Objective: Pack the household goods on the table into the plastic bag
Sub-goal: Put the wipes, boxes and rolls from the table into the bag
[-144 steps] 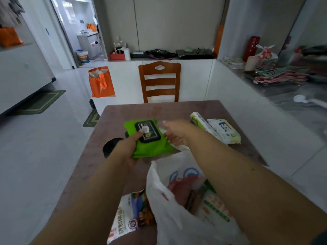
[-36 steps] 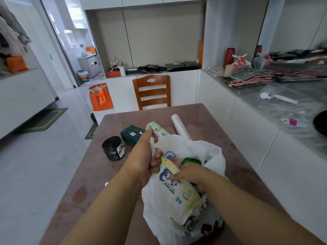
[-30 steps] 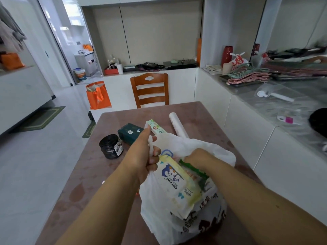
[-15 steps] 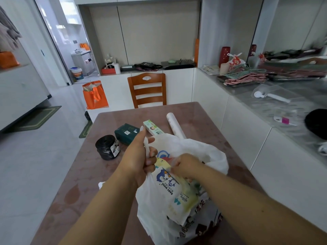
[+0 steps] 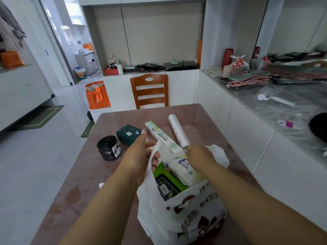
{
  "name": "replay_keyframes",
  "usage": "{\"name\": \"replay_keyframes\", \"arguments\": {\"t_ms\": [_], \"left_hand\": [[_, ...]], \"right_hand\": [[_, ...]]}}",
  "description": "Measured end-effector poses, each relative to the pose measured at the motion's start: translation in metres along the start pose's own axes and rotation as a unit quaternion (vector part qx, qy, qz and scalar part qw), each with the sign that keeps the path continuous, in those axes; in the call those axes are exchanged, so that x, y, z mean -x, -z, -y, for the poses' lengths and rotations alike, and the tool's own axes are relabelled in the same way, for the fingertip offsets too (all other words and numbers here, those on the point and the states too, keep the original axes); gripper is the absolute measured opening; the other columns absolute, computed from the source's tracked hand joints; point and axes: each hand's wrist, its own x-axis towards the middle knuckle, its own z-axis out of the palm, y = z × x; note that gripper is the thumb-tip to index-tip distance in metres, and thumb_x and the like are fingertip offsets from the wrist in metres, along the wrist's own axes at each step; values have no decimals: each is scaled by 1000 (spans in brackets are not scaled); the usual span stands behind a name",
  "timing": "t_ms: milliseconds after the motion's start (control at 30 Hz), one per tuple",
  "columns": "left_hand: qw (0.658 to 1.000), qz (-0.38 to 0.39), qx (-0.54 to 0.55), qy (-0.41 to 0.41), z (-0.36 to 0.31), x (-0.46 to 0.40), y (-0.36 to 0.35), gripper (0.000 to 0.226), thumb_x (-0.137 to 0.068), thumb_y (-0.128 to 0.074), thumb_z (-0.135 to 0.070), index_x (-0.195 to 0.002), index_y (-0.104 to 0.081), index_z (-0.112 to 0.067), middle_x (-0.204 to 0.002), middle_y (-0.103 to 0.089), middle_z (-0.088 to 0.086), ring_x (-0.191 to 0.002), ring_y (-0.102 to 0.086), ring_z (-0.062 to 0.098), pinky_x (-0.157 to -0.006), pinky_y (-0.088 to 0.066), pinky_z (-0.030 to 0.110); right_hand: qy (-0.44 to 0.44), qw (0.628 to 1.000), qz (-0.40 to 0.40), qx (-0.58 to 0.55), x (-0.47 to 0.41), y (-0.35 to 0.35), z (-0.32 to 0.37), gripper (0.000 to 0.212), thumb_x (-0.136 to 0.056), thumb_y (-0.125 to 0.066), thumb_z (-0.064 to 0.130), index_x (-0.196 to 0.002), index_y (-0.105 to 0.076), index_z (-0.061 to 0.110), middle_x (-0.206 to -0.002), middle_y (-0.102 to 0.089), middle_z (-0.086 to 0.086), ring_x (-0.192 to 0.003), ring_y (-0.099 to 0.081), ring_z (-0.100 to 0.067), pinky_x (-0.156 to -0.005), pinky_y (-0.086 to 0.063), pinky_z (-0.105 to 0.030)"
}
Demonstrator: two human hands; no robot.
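Note:
A white printed plastic bag [image 5: 187, 211] stands open on the brown table [image 5: 203, 121] in front of me. Inside it lie a green wipes pack [image 5: 165, 180] and a white baby-wipes pack [image 5: 187, 171]. My left hand [image 5: 138, 158] pinches the bag's left handle and holds it up. My right hand [image 5: 200, 155] hovers at the bag's far rim, its curled fingers by the near ends of a long green-and-white box [image 5: 159, 137] and a white roll [image 5: 177, 131]. A dark green pack [image 5: 128, 133] and a black bag roll [image 5: 108, 148] lie to the left.
A wooden chair [image 5: 150, 91] stands at the table's far edge, with an orange tote [image 5: 97, 96] on the floor to its left. A white counter [image 5: 265, 106] with hangers and small items runs along the right. Open floor lies to the left.
My right hand has come out of the bag and moved up to its far rim. The baby-wipes pack now sits deeper inside, and the green pack shows. My left hand keeps the handle.

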Motion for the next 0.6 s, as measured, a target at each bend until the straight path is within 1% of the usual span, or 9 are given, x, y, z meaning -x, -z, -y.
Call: {"name": "replay_keyframes", "arguments": {"t_ms": [67,100,167,233,300,400,467,533,600], "left_hand": [[1000,-6,-6,4,1,-5,3,58,-94,-37,-57,-108,-60,-6,-66,-57,13,-47,-47,18,-53,-42,28],[1000,-8,-9,6,2,-6,4,58,-95,-37,-57,-111,-60,-6,-69,-58,14,-49,-48,19,-55,-43,29],[1000,-11,-15,7,3,-8,7,59,-95,-36,-56,-112,-60,-5,-70,-58,15,-51,-49,20,-56,-44,30],[1000,-20,-14,1,3,-10,10,58,-96,-37,-54,-111,-61,-4,-74,-60,16,-57,-53,23,-59,-48,31],[998,-59,-16,-21,0,-12,17,56,-96,-38,-52,-107,-63,-3,-77,-62,14,-65,-58,24,-65,-52,34],[989,-142,-7,-33,-6,-25,41,50,-96,-40,-50,-93,-67,-8,-83,-65,11,-80,-62,25,-84,-54,41],[982,-185,-24,-31,-7,-37,64,46,-98,-40,-47,-89,-66,-10,-83,-64,9,-87,-62,26,-83,-54,38],[971,-206,-113,-31,4,-58,90,40,-100,-42,-37,-101,-66,-4,-81,-61,7,-89,-60,26,-82,-53,38],[957,-176,-228,-41,23,-80,113,35,-97,-49,-25,-118,-60,1,-88,-62,5,-93,-59,26,-92,-52,42]], "right_hand": [[21,994,-12,-106,3,0,11,29,-98,-38,25,-83,-60,13,-79,-56,-7,-64,-50,-21,-57,-40,-28],[23,987,-8,-162,2,0,15,31,-97,-40,29,-86,-64,12,-80,-60,-8,-64,-53,-21,-55,-41,-28],[12,967,-6,-256,0,1,23,35,-95,-44,31,-92,-70,8,-89,-69,-14,-74,-62,-26,-64,-52,-37],[-3,943,-3,-332,-3,2,27,34,-93,-47,30,-78,-70,10,-84,-72,-14,-76,-62,-25,-80,-55,-45],[-11,932,-1,-363,-6,5,30,33,-93,-49,30,-72,-69,14,-75,-71,-7,-73,-62,-22,-82,-55,-44],[-22,925,-12,-379,-7,11,37,27,-88,-56,29,-77,-73,11,-74,-73,-4,-72,-66,-22,-74,-53,-35],[-22,911,-14,-412,-7,14,45,28,-90,-55,29,-82,-74,10,-76,-74,-6,-74,-68,-23,-77,-55,-36],[-12,900,-26,-435,-8,15,55,35,-94,-49,33,-77,-72,12,-74,-72,-6,-71,-66,-22,-76,-54,-34],[-4,899,-42,-435,-9,14,65,38,-95,-47,34,-74,-70,13,-74,-70,-6,-70,-63,-20,-77,-52,-33]]}}
